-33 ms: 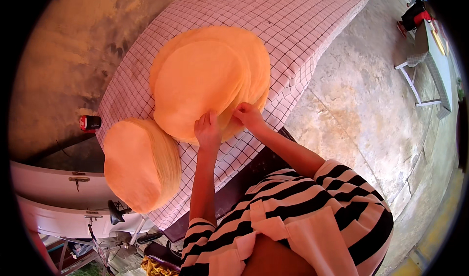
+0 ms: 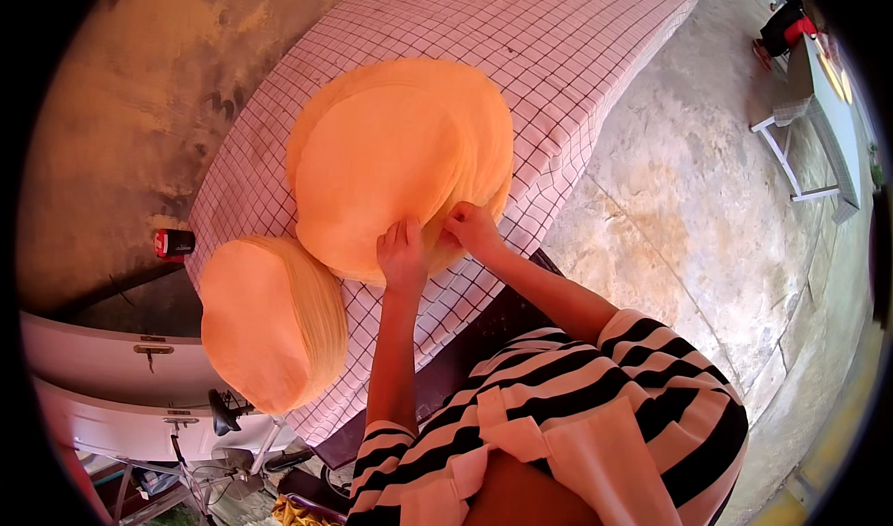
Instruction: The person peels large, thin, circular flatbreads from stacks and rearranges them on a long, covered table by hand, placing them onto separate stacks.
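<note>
A broad pile of thin, round, orange-yellow sheets (image 2: pixel 372 163) lies on a table with a checked cloth, its layers fanned out toward the right. My left hand (image 2: pixel 404 254) is closed at the near edge of the top sheets, fingertips pressed together on the rim. Just to its right, my right hand (image 2: pixel 473 228) pinches at the near right edge of the fanned layers. What exactly lies between the fingers is too small to see, though both hands touch the sheets. A taller stack of similar round sheets (image 2: pixel 265 321) stands to the left, beside the pile.
The checked tablecloth (image 2: pixel 577 52) stretches away to the far right. Past the table's left edge is a small red and black can-like object (image 2: pixel 174 243). A bicycle saddle (image 2: pixel 223 412) shows at lower left. Another table (image 2: pixel 819 98) stands on the concrete floor at far right.
The view has shifted slightly, so the pile and stack appear a little lower. Both hands keep nearly the same place at the sheets' near edge.
</note>
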Demonstrator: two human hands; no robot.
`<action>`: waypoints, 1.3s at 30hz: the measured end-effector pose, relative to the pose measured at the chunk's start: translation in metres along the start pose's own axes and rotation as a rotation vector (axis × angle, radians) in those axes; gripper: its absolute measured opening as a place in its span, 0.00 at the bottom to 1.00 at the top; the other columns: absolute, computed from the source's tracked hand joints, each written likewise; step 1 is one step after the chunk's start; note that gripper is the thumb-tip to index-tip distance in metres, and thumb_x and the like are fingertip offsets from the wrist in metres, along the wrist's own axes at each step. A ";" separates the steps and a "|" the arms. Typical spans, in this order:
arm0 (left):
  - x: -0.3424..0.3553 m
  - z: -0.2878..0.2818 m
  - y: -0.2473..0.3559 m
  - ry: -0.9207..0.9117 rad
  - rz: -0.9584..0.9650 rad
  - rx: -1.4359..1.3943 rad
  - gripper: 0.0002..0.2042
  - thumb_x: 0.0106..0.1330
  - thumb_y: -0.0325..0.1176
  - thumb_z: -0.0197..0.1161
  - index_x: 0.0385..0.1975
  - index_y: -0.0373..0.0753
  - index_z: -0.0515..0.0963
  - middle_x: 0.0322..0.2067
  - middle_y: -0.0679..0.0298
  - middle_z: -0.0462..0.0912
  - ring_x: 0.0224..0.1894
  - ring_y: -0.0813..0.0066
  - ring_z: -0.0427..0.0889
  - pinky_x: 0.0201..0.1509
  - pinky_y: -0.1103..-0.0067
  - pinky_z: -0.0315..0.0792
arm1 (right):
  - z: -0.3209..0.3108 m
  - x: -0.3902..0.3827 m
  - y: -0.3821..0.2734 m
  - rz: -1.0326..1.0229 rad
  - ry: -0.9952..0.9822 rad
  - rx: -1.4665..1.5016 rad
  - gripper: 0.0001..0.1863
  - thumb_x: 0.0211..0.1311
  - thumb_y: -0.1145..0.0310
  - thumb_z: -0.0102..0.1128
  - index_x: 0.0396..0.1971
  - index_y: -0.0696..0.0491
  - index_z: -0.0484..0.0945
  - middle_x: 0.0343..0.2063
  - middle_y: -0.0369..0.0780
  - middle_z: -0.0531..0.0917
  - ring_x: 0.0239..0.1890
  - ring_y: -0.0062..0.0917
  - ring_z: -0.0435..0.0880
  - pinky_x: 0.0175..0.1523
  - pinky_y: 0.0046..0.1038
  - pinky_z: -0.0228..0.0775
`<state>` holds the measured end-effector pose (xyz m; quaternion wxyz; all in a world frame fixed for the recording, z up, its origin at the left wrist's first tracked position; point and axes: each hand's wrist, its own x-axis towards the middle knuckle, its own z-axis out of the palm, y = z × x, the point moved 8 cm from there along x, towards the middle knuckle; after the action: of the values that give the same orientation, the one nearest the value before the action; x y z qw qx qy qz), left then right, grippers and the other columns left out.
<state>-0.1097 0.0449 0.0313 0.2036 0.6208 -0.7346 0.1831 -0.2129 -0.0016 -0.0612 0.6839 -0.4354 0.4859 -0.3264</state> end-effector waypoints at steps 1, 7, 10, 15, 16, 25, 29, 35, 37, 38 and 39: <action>0.005 0.003 0.000 0.018 0.012 0.004 0.13 0.48 0.23 0.54 0.36 0.34 0.71 0.30 0.60 0.78 0.33 0.67 0.77 0.31 0.74 0.67 | 0.000 0.002 -0.009 -0.055 0.017 -0.063 0.06 0.53 0.70 0.56 0.24 0.57 0.71 0.17 0.38 0.78 0.21 0.21 0.77 0.25 0.24 0.67; 0.013 0.015 0.011 -0.088 0.015 -0.019 0.15 0.51 0.25 0.54 0.40 0.32 0.70 0.36 0.59 0.77 0.38 0.66 0.75 0.36 0.74 0.66 | -0.003 -0.008 -0.031 -0.224 0.133 -0.427 0.07 0.51 0.68 0.54 0.24 0.57 0.71 0.15 0.39 0.77 0.19 0.25 0.78 0.25 0.27 0.67; 0.005 0.011 0.012 -0.033 0.027 -0.074 0.16 0.52 0.24 0.53 0.43 0.31 0.69 0.40 0.56 0.76 0.44 0.63 0.74 0.42 0.71 0.66 | -0.001 -0.005 -0.031 -0.248 0.095 -0.219 0.07 0.52 0.69 0.54 0.24 0.58 0.70 0.15 0.38 0.77 0.19 0.24 0.77 0.24 0.27 0.67; -0.017 0.005 -0.008 -0.055 -0.034 -0.087 0.18 0.53 0.22 0.54 0.46 0.31 0.68 0.42 0.52 0.75 0.45 0.58 0.74 0.48 0.69 0.66 | 0.010 -0.008 -0.032 -0.255 0.090 -0.007 0.08 0.57 0.70 0.52 0.24 0.58 0.68 0.16 0.38 0.76 0.19 0.20 0.77 0.23 0.22 0.68; -0.018 0.005 -0.009 -0.044 -0.027 -0.110 0.18 0.53 0.22 0.54 0.46 0.30 0.68 0.42 0.52 0.75 0.45 0.57 0.74 0.48 0.69 0.66 | 0.009 -0.008 -0.029 -0.228 0.075 0.020 0.08 0.58 0.69 0.52 0.25 0.58 0.68 0.18 0.37 0.76 0.20 0.19 0.78 0.24 0.21 0.69; -0.016 -0.011 -0.008 -0.021 -0.037 -0.197 0.18 0.52 0.23 0.57 0.44 0.30 0.67 0.38 0.50 0.75 0.41 0.56 0.75 0.44 0.67 0.67 | 0.026 -0.006 -0.040 -0.182 -0.068 0.223 0.07 0.61 0.69 0.48 0.30 0.58 0.66 0.23 0.37 0.76 0.25 0.19 0.79 0.29 0.19 0.71; 0.027 -0.017 -0.062 -0.099 -0.122 -0.094 0.09 0.55 0.24 0.56 0.36 0.35 0.70 0.24 0.54 0.76 0.26 0.58 0.76 0.28 0.70 0.70 | 0.027 -0.007 -0.048 -0.185 -0.147 0.247 0.09 0.63 0.67 0.48 0.34 0.58 0.65 0.30 0.38 0.76 0.30 0.20 0.78 0.32 0.19 0.71; 0.130 -0.141 -0.074 0.217 -0.040 0.110 0.10 0.54 0.19 0.54 0.36 0.35 0.71 0.27 0.56 0.78 0.29 0.61 0.78 0.29 0.74 0.72 | -0.025 -0.010 -0.017 -0.133 0.009 0.292 0.10 0.62 0.67 0.50 0.36 0.59 0.64 0.31 0.39 0.76 0.32 0.20 0.78 0.35 0.20 0.71; 0.120 -0.138 -0.058 0.271 0.062 0.147 0.11 0.52 0.18 0.54 0.36 0.34 0.71 0.31 0.57 0.79 0.34 0.61 0.78 0.34 0.73 0.72 | -0.040 -0.008 -0.010 -0.151 0.043 0.383 0.10 0.61 0.69 0.52 0.36 0.59 0.66 0.30 0.39 0.77 0.31 0.19 0.77 0.35 0.20 0.70; 0.101 -0.129 -0.048 0.257 0.116 0.151 0.12 0.51 0.18 0.53 0.37 0.34 0.71 0.33 0.57 0.79 0.36 0.61 0.78 0.37 0.73 0.72 | -0.040 -0.008 -0.012 -0.141 0.037 0.369 0.10 0.61 0.69 0.52 0.36 0.59 0.66 0.30 0.39 0.77 0.31 0.19 0.77 0.35 0.19 0.69; 0.079 -0.118 -0.040 0.240 0.170 0.156 0.13 0.50 0.17 0.53 0.37 0.33 0.71 0.35 0.57 0.79 0.38 0.61 0.78 0.40 0.72 0.72 | -0.037 -0.009 -0.016 -0.129 0.029 0.359 0.10 0.61 0.69 0.52 0.36 0.59 0.66 0.30 0.39 0.77 0.31 0.18 0.77 0.35 0.19 0.69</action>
<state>-0.0733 0.0338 0.1736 0.2247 0.5440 -0.7385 0.3289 -0.2511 -0.0103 -0.0490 0.7212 -0.3319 0.4006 -0.4574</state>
